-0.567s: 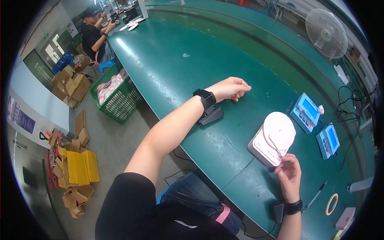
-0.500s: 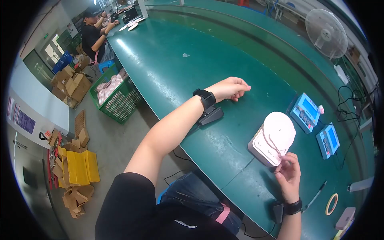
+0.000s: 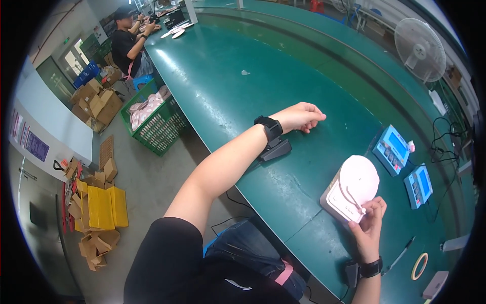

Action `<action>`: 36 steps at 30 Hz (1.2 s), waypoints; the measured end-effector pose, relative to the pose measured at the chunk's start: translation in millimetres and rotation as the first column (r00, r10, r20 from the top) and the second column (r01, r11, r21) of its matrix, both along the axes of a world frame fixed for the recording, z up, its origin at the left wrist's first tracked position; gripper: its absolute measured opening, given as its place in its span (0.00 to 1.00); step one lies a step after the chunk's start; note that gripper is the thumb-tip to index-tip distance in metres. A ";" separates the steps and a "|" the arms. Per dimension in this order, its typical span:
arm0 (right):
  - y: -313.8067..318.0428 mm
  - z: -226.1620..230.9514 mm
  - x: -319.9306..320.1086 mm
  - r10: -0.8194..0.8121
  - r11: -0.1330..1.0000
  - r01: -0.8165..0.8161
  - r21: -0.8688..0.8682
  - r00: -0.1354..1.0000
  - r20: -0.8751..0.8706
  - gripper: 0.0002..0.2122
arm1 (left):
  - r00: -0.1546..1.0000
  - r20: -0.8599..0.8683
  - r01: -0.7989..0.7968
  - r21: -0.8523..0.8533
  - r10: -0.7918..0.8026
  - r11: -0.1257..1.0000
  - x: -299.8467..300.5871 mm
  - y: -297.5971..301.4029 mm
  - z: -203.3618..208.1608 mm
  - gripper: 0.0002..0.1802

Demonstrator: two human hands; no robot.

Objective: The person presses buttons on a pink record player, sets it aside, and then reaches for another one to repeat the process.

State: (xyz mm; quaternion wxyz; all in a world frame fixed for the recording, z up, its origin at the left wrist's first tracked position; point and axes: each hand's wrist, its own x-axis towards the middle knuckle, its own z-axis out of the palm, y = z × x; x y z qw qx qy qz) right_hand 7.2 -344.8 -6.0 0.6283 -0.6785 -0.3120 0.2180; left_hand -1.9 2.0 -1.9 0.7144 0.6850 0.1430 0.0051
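Observation:
A pale pink device shaped like a small record player (image 3: 334, 200), with a round disc on top and a thin tonearm, stands on the green table in front of me on the right. My right hand (image 3: 371, 223) grips its near corner, fingers by the tonearm's end and thumb at the front edge. Farther left, my left hand (image 3: 304, 117) is held over the table, apart from the device. Its fingers are curled in with the thumb against them, and nothing shows in them. Each wrist wears a black band.
Two blue boxes with screens (image 3: 392, 149) stand right of the device. A pen (image 3: 400, 255) and a tape ring (image 3: 419, 266) lie near my right wrist. Beside the table stands a green crate (image 3: 157, 131) of pink pieces. Another person (image 3: 129, 43) works at the far left.
The whole view has shifted slightly, moving the scene right and down. My right fingers have closed in around the device's near corner. My left hand keeps its curled pose.

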 end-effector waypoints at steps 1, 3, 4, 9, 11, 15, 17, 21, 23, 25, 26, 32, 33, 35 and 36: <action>-2.1 -1.6 1.4 -0.004 1.000 0.005 -0.008 0.999 0.035 0.20 | 1.000 0.000 0.000 -0.003 0.000 1.000 -0.7 0.0 0.1 0.10; -5.8 -2.3 2.6 -0.024 0.999 0.025 -0.022 0.997 0.071 0.20 | 1.000 0.001 0.017 -0.011 -0.017 1.000 2.1 -1.9 -0.7 0.10; -8.5 -2.0 3.6 -0.025 0.999 0.028 -0.031 0.996 0.088 0.20 | 1.000 0.012 0.024 -0.021 -0.024 0.999 5.3 -3.2 -1.6 0.10; -9.7 -0.4 4.3 -0.071 0.997 0.075 -0.019 0.986 0.152 0.19 | 1.000 0.008 0.008 -0.061 -0.008 0.998 2.7 -8.6 2.4 0.06; -3.7 -1.3 11.9 -0.058 0.998 0.063 -0.027 0.987 0.151 0.18 | 1.000 0.006 -0.012 -0.054 0.012 0.998 -2.5 0.0 5.7 0.06; -11.5 1.1 17.4 0.016 0.996 -0.001 -0.087 0.986 0.165 0.17 | 1.000 0.013 0.012 -0.025 -0.011 1.000 -1.4 -5.4 12.5 0.08; -13.3 -1.2 12.9 0.001 0.996 0.012 -0.087 0.990 0.142 0.17 | 1.000 -0.015 0.000 -0.002 0.000 1.000 -1.5 -5.2 9.6 0.07; -15.1 -2.1 12.2 0.011 0.997 -0.003 -0.071 0.993 0.119 0.16 | 0.999 -0.017 0.035 0.022 -0.034 0.999 0.9 -6.3 6.4 0.09; -14.7 -2.8 12.2 0.004 0.998 0.003 -0.064 0.993 0.114 0.16 | 0.999 -0.020 0.025 0.014 -0.025 1.000 -0.9 -4.2 6.4 0.09; -15.5 -4.1 13.4 -0.002 0.999 0.006 -0.051 0.996 0.093 0.16 | 0.999 -0.023 0.025 0.012 -0.025 1.000 -0.9 -4.1 6.5 0.08; -16.3 -4.8 14.2 -0.004 0.999 0.007 -0.039 0.997 0.074 0.16 | 0.999 -0.022 0.029 0.012 -0.029 0.999 -0.9 -4.5 6.6 0.09; -18.4 -7.6 15.8 -0.011 1.000 0.011 -0.002 1.000 0.003 0.15 | 0.999 -0.020 0.026 0.014 -0.025 1.000 -1.8 -5.1 8.4 0.09; -18.0 -6.3 15.5 -0.008 1.000 0.008 0.006 1.000 0.005 0.14 | 0.999 -0.021 0.025 0.014 -0.025 1.000 -1.5 -5.0 8.1 0.09; -17.2 -4.8 14.7 -0.001 1.000 0.001 0.021 1.000 0.007 0.14 | 0.999 -0.014 0.033 0.021 -0.033 0.999 -0.5 -4.9 6.7 0.09; -16.4 -5.1 14.2 -0.001 1.000 0.000 0.021 1.000 0.006 0.14 | 0.999 -0.011 0.037 0.024 -0.037 0.999 -0.2 -4.8 6.1 0.09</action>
